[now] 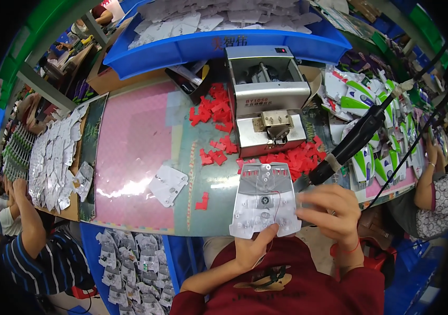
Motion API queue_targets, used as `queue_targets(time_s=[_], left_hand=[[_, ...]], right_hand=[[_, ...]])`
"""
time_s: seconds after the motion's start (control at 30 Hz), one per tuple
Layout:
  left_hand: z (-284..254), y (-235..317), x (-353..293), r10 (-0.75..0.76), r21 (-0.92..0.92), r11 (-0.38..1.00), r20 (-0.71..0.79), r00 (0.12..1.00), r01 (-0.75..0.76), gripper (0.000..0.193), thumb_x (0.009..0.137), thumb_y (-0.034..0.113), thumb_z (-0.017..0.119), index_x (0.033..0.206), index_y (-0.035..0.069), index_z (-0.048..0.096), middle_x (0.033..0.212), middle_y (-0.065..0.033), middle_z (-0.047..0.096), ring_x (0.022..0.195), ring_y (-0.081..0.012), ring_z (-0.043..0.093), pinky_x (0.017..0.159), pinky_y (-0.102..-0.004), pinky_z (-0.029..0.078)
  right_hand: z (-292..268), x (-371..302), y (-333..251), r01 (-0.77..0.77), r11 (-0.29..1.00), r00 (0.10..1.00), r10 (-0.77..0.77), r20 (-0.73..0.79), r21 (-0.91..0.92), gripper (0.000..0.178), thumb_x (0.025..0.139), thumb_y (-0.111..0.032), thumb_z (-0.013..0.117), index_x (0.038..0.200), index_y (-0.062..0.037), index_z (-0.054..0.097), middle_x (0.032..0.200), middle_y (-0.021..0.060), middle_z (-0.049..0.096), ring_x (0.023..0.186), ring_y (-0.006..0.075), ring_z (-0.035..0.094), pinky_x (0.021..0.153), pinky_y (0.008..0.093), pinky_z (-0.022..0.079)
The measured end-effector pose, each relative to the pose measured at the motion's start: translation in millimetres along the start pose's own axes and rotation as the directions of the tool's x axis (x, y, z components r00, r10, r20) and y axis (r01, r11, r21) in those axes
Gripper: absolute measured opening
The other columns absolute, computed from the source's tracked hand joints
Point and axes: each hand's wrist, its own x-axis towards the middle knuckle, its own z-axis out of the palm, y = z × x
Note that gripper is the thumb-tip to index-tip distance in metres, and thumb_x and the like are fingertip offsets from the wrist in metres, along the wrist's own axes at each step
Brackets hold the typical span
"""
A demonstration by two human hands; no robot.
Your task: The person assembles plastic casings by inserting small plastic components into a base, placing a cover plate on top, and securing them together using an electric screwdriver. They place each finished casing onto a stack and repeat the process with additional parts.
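A white and grey plastic housing shell (253,210) is tilted up at the table's front edge, its inner side with posts and a thin red wire showing. My left hand (253,252) grips its lower edge, thumb on the inner face. Beside the shell's right edge is my right hand (334,210), slightly blurred, its fingers apart and nothing visible in them. Just beyond that hand, a black electric screwdriver (358,134) slants down toward the shell. Red plastic pieces (297,160) lie heaped behind the shell.
A silver screw feeder machine (268,97) stands behind, below a blue bin (224,50) of white parts. A flat white part (168,185) lies to the left. Green and white housings (366,160) pile up on the right. Co-workers sit at both sides.
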Motion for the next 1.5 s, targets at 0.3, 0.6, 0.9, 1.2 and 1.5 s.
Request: queue_targets(time_s=[0.3, 0.6, 0.9, 1.2, 1.5], left_hand=[[2, 11, -4, 0.073, 0.125, 0.989, 0.078, 0.994, -0.082, 0.034, 0.075, 0.000, 0.057, 0.107, -0.004, 0.047, 0.097, -0.0082, 0.054, 0.084, -0.0141, 0.053, 0.072, -0.0255, 0.044], [-3, 13, -7, -0.032, 0.288, 0.958, 0.078, 0.996, 0.008, 0.033, 0.075, 0.000, 0.058, 0.106, -0.003, 0.048, 0.093, -0.0066, 0.056, 0.082, -0.0135, 0.054, 0.071, -0.0249, 0.044], [-2, 17, -9, -0.069, 0.242, 0.969, 0.045, 0.997, 0.056, 0.033, 0.074, -0.001, 0.058, 0.106, -0.003, 0.048, 0.093, -0.0068, 0.055, 0.083, -0.0136, 0.054, 0.072, -0.0254, 0.044], [-5, 14, 0, -0.308, -0.041, 0.947, 0.163, 0.937, 0.318, 0.043, 0.077, -0.003, 0.045, 0.118, -0.006, 0.034, 0.105, -0.0200, 0.050, 0.094, -0.0302, 0.055, 0.071, -0.0409, 0.053], [-1, 20, -3, -0.310, -0.085, 0.942, 0.162, 0.937, 0.326, 0.037, 0.082, -0.004, 0.045, 0.118, -0.002, 0.036, 0.108, -0.0148, 0.050, 0.093, -0.0238, 0.055, 0.069, -0.0363, 0.054]], right_hand=[[14, -3, 7, 0.019, 0.996, 0.991, -0.007, 0.133, -0.089, 0.029, 0.059, -0.001, 0.062, 0.088, -0.0012, 0.060, 0.093, 0.0128, 0.053, 0.062, 0.0185, 0.055, 0.047, 0.0251, 0.046], [19, -6, 11, 0.099, 0.989, 0.989, -0.085, 0.124, -0.111, 0.031, 0.059, -0.008, 0.057, 0.088, 0.0004, 0.060, 0.088, 0.0155, 0.055, 0.061, 0.0199, 0.056, 0.046, 0.0245, 0.044], [20, -2, 13, 0.197, 0.972, 0.966, -0.170, 0.193, -0.131, 0.030, 0.057, -0.009, 0.058, 0.085, 0.0005, 0.059, 0.088, 0.0152, 0.055, 0.062, 0.0201, 0.056, 0.048, 0.0239, 0.046], [20, -2, 19, 0.017, 1.000, 0.977, -0.017, 0.213, 0.002, 0.027, 0.058, -0.010, 0.058, 0.084, -0.0017, 0.060, 0.079, 0.0067, 0.053, 0.065, 0.0144, 0.054, 0.046, 0.0220, 0.044], [19, 6, 17, 0.156, 0.979, 0.972, -0.128, 0.196, -0.131, 0.030, 0.059, -0.011, 0.058, 0.088, -0.0049, 0.062, 0.086, 0.0055, 0.056, 0.074, 0.0184, 0.056, 0.057, 0.0287, 0.047]])
